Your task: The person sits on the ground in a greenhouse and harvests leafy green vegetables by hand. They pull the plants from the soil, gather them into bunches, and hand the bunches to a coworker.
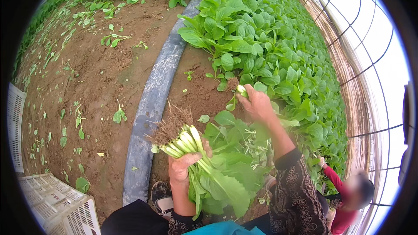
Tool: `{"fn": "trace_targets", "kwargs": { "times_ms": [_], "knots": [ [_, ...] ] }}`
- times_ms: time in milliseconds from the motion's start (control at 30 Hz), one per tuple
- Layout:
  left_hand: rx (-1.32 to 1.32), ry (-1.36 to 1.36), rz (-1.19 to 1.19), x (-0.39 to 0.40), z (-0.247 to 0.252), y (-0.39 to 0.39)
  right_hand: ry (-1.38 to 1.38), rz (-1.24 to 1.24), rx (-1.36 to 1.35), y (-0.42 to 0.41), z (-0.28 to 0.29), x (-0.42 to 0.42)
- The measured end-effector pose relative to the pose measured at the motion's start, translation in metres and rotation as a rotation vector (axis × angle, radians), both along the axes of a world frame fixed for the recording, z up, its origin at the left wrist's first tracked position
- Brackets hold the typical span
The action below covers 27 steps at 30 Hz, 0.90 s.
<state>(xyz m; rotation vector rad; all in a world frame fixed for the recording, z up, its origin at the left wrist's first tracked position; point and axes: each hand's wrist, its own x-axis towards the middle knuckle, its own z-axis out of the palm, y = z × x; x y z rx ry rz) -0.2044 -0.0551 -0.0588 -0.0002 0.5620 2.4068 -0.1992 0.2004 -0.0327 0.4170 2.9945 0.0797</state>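
My left hand (184,166) grips a bunch of leafy greens (187,143) by the pale stems. Their brown roots (171,122) point up and to the left, while the broad leaves (222,182) hang toward my lap. Farther up and to the right, my right hand (258,104) is closed around the stem of a pulled plant (241,90). A clump of soil and roots (233,84) clings to its end. That hand is beside the edge of the standing greens (254,52). My right forearm partly hides the plants behind it.
A grey flat hose (156,88) runs along the soil (107,68), which is strewn with loose leaves. White plastic crates (58,202) stand at lower left. A person in a red top (344,199) works at lower right, beside the greenhouse wall (359,111).
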Motion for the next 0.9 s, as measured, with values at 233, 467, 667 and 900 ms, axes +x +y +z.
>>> {"fn": "trace_targets", "kwargs": {
  "times_ms": [233,467,667,900],
  "knots": [
    [-0.152,0.178,-0.281,0.059,0.057,0.010,-0.225,-0.148,0.081,-0.002,-0.041,0.128],
    [-0.255,0.300,-0.447,0.096,0.058,-0.001,0.378,-0.273,-0.252,-0.039,0.038,0.125],
    [-0.141,0.307,-0.477,0.123,0.050,0.010,0.902,-0.300,-1.253,-0.101,0.075,0.137],
    [-0.213,0.484,-0.457,0.129,0.061,0.001,1.078,-0.238,-1.602,-0.106,0.098,0.157]
  ]
}}
